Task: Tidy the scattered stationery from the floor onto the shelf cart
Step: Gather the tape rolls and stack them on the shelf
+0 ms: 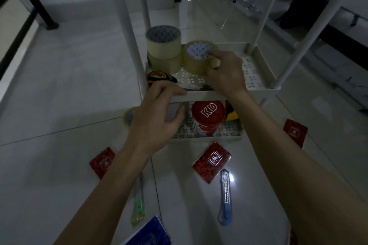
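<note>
My right hand [225, 73] grips a clear tape roll [196, 57] standing on the middle shelf [256, 77] of the white cart. Two stacked tape rolls [164, 47] stand just left of it, and orange-handled scissors [159, 76] lie at the shelf's front left. My left hand [157, 117] hovers at the shelf's front edge, fingers apart and holding nothing. On the floor lie three red notebooks [212, 162] [102, 162] [294, 132], a blue utility knife [226, 197], a green pen [138, 203], a blue notebook [149, 232] and another tape roll [128, 117], partly hidden by my left hand.
A red-lidded tin [207, 117] and a yellow object [232, 115] sit on the cart's bottom shelf [229, 131]. White cart posts [127, 26] rise left and right. A black table leg [35, 0] stands at the far left on the pale tiled floor.
</note>
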A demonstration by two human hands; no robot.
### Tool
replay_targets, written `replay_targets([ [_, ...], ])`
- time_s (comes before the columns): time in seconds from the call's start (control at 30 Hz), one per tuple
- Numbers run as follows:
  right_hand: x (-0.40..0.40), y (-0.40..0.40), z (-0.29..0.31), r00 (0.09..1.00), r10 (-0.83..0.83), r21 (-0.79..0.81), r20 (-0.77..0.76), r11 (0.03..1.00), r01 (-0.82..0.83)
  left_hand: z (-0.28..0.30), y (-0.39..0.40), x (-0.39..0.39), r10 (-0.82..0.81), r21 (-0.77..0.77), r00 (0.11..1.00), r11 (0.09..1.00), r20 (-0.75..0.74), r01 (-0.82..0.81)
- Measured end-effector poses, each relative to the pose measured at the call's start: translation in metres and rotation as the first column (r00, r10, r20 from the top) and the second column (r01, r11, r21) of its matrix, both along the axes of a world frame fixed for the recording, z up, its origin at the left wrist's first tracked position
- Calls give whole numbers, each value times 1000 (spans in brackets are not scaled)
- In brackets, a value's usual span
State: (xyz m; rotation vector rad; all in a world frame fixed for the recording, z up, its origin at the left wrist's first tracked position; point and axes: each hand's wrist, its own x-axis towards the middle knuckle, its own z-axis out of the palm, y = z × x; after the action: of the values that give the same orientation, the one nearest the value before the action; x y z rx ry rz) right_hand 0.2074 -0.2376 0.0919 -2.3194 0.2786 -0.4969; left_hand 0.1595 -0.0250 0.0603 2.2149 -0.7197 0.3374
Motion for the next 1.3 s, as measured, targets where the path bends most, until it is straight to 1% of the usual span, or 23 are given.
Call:
replay_targets([
  [0.07,-2,-4,-1,997,62,-18,-40,998,-63,-7,5,-4,2,-26,998,1000,65,0],
  [0.13,-2,-6,0,995,89,-10,-52,996,-90,-15,11,-11,36,-66,991,997,131,-27],
  [0.17,-3,-5,0,997,73,-16,-39,997,-74,-19,15,-15,64,-89,986,995,154,-51],
  [0.23,-14,5,0,998,-10,-37,68,999,13,-33,28,-22,110,-115,981,989,163,-91],
  [0.27,-24,13,-1,987,-32,-40,156,998,39,-43,38,-25,118,-111,984,988,135,-103],
  [0.3,-36,23,-3,969,-20,-38,245,999,31,-54,48,-27,122,-99,989,989,83,-114],
  [0.37,-58,45,-13,921,66,-48,384,998,-51,-83,69,-26,156,-41,985,986,-72,-159],
  [0.43,-78,58,-32,882,123,-88,455,992,-93,-108,82,-24,199,-3,959,979,-201,-204],
  [0.47,-85,65,-46,878,140,-94,457,990,-109,-119,88,-23,220,20,942,975,-253,-222],
  [0.53,-92,79,-75,900,168,-71,402,986,-152,-138,98,-19,260,79,913,966,-316,-247],
  [0.6,-95,90,-105,940,181,-36,288,983,-178,-151,104,-13,286,131,897,958,-337,-256],
  [0.7,-91,97,-136,966,211,18,146,976,-216,-161,103,9,334,190,894,939,-298,-288],
  [0.8,-84,97,-147,972,225,57,62,972,-228,-168,98,39,312,210,907,943,-283,-259],
  [0.93,-78,95,-153,977,209,95,39,973,-212,-187,95,64,307,296,897,931,-319,-213],
  [1.07,-82,94,-158,979,203,122,13,971,-203,-196,94,65,310,315,908,924,-283,-217],
  [1.2,-91,94,-160,971,240,150,-8,960,-237,-195,97,41,303,254,907,939,-292,-232],
  [1.3,-96,95,-155,952,306,134,15,943,-305,-182,100,15,256,184,939,959,-230,-216],
])
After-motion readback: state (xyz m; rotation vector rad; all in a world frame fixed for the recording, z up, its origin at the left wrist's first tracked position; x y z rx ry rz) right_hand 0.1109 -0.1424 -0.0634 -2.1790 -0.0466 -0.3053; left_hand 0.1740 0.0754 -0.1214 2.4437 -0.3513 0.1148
